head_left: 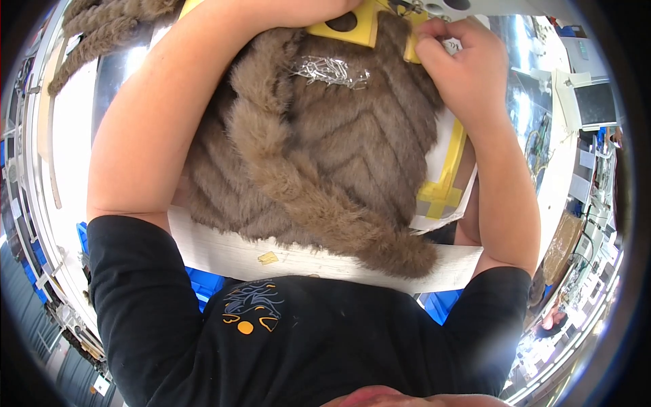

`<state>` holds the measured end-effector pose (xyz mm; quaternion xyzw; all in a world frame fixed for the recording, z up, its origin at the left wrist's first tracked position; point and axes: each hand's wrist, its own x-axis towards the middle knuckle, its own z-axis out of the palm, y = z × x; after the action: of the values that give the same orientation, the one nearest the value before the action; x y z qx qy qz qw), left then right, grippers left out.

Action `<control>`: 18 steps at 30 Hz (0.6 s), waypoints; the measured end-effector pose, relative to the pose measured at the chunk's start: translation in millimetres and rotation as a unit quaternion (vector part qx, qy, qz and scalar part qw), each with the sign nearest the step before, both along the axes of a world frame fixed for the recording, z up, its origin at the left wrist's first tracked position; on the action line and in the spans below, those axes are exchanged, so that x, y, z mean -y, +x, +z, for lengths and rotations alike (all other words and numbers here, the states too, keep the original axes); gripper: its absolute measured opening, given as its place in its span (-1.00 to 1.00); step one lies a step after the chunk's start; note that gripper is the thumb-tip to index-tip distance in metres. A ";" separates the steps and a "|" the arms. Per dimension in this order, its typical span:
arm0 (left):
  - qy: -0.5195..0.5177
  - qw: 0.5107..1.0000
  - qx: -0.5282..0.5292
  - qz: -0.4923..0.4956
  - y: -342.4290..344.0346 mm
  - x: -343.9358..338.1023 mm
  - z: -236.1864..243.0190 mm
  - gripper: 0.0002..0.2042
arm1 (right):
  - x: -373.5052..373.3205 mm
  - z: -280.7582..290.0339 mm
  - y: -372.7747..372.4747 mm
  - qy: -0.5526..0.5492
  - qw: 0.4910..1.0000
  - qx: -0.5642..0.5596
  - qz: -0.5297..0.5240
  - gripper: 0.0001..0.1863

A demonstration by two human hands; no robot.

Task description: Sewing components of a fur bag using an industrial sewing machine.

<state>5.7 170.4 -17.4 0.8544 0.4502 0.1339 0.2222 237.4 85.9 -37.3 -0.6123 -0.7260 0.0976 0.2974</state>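
Note:
Brown fur panel (352,142) with chevron seams lies before me, a long fluffy fur strip (285,156) across it. Small metal pins (329,71) are heaped on the fur. My left hand (319,9) reaches to the top edge beside a yellow piece with a hole (363,30); its fingertips are out of sight or hidden. My right hand (461,68) is closed, thumb and finger curled by another yellow piece (413,49) at the fur's upper corner; what it grips is unclear. Below it, yellow tape (439,190) edges a white sheet.
More fur strips (102,34) lie at the upper left. A white board edge (319,264) runs before my body, blue bins (441,305) below it. A grey screen-like panel (590,102) stands at the right. Another person (556,319) is at the far right.

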 end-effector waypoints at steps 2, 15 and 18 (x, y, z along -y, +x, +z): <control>0.027 0.997 0.060 -0.035 0.3 -5.1 -6.8 -0.71 | 0.6 0.1 3.7 0.000 1.000 -0.004 0.005 -0.75; 0.006 0.990 0.140 -0.028 -11.9 2.8 4.2 -0.68 | -7.3 4.8 -3.0 -0.013 0.998 -0.046 -0.052 -0.56; -0.046 0.995 0.082 0.015 -4.0 6.7 19.0 -0.68 | -4.6 1.5 3.3 -0.030 0.995 -0.052 -0.086 -0.57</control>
<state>1.7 163.8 1.6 0.8226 0.4486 0.1858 0.2958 240.7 90.5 -35.8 -0.6751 -0.6512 0.1255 0.3232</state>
